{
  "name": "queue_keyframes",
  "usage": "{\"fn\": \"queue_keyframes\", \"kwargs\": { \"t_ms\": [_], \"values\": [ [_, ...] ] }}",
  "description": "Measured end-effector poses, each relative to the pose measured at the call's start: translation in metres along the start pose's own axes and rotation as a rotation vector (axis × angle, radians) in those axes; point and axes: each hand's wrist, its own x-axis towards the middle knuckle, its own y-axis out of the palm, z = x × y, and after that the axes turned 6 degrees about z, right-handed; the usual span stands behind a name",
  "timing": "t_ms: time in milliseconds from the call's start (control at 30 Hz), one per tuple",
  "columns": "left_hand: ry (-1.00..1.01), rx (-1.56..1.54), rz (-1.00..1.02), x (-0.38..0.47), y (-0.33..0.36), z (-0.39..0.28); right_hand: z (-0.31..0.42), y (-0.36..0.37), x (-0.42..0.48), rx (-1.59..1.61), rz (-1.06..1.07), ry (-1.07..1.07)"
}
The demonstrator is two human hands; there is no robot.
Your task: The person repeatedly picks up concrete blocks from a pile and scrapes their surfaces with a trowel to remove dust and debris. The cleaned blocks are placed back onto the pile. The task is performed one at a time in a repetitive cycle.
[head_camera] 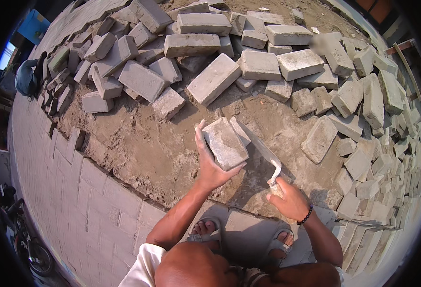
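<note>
In my left hand (210, 165) I hold a grey concrete paving block (226, 143), fingers along its left side and thumb under its near edge. My right hand (291, 199) grips the handle of a mason's trowel (262, 147). The trowel's blade points away and to the left, close to the block's right side. Beside the held block, a second pale block face (240, 132) shows next to the blade; whether it is a separate piece I cannot tell. Both hands are over a patch of bare sand (142, 154).
Loose paving blocks (192, 45) lie heaped across the far side and down the right (357, 165). Laid paving (99, 208) with a stepped edge runs along the left and under my sandalled feet (205, 229). Another person (27, 77) is at far left; a motorcycle (34, 254) stands lower left.
</note>
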Motion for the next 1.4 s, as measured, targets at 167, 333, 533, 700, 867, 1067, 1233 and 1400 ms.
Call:
{"fn": "queue_keyframes", "kwargs": {
  "t_ms": [167, 333, 533, 700, 867, 1067, 1233, 1400],
  "values": [
    [-0.056, -0.171, 0.007, 0.019, 0.016, 0.014, 0.038, -0.023, -0.029, -0.127, -0.152, -0.034],
    [-0.065, 0.015, -0.005, 0.027, 0.022, 0.015, 0.047, -0.043, -0.032, -0.581, -0.046, -0.101],
    [-0.084, -0.052, 0.038, 0.031, 0.017, 0.010, 0.021, -0.090, 0.044, -0.801, -0.146, -0.055],
    [-0.091, -0.091, 0.086, 0.030, 0.006, 0.014, 0.054, -0.098, 0.042, -0.670, -0.239, -0.069],
    [-0.036, -0.072, 0.086, 0.026, 0.002, 0.026, 0.050, -0.064, 0.010, -0.833, 0.058, -0.244],
    [-0.051, -0.151, 0.148, 0.037, 0.005, 0.022, 0.056, -0.103, 0.062, -0.885, -0.267, 0.013],
    [-0.025, -0.149, 0.217, 0.043, -0.007, 0.030, 0.067, -0.067, 0.026, -0.850, 0.019, -0.214],
    [-0.065, -0.237, 0.286, 0.051, -0.007, 0.027, 0.061, -0.102, 0.068, -0.948, -0.179, 0.098]
  ]
}}
